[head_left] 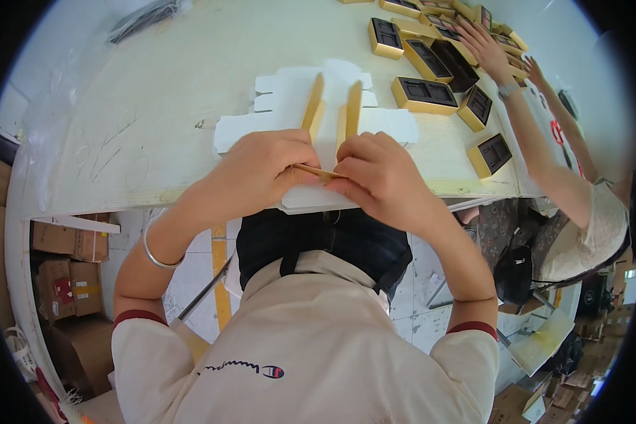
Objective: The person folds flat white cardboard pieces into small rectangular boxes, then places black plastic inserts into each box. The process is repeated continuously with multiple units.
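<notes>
Both my hands work at the near end of a gold-faced card box blank point(314, 102), whose two gold side walls stand up and point away from me. My left hand point(265, 168) is closed on its left near corner, while my right hand point(383, 180) grips the right near corner. Thumbs and fingertips pinch a narrow gold flap between them. Part of the blank is hidden behind my fingers. Flat white box blanks point(242, 130) with cut tabs lie beneath it at the table's front edge.
Gold boxes with black inserts point(424, 92) stand at the right on the pale table point(162, 92). Beyond them a co-worker's hand point(484, 48) reaches over more boxes. Red-handled scissors point(557, 132) lie at far right. Cartons point(74, 286) fill the space below left.
</notes>
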Demonstrator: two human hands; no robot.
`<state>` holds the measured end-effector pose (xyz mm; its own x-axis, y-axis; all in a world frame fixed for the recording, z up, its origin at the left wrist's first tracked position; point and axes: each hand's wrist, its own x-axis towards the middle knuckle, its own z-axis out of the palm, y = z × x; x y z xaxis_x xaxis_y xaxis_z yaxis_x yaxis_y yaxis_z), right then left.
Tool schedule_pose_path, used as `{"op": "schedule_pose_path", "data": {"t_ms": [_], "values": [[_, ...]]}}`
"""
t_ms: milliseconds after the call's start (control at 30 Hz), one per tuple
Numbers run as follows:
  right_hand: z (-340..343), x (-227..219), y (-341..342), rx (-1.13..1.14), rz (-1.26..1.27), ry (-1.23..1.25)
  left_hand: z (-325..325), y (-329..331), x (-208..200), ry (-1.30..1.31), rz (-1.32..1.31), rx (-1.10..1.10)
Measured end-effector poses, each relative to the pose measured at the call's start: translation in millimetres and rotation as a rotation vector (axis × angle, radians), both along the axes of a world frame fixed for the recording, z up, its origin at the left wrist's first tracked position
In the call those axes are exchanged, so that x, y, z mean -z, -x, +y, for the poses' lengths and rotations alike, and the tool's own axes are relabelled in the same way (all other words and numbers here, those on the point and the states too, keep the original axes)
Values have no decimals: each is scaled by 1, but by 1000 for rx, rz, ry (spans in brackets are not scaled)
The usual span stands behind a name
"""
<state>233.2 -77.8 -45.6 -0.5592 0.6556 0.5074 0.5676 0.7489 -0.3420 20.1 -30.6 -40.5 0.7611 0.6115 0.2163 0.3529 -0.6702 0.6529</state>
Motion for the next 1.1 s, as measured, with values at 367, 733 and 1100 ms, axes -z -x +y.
{"op": "schedule_pose_path", "data": {"t_ms": [367,733,1100], "values": [[-1,-20,-26,191,-212,-352,13,10,-31,-620,-30,-13],[-8,-31,-29,76,-71,-53,10,24,-13,-521,57,103],[4,-3,-31,-79,-119,23,6,21,-24,-478,189,157]]}}
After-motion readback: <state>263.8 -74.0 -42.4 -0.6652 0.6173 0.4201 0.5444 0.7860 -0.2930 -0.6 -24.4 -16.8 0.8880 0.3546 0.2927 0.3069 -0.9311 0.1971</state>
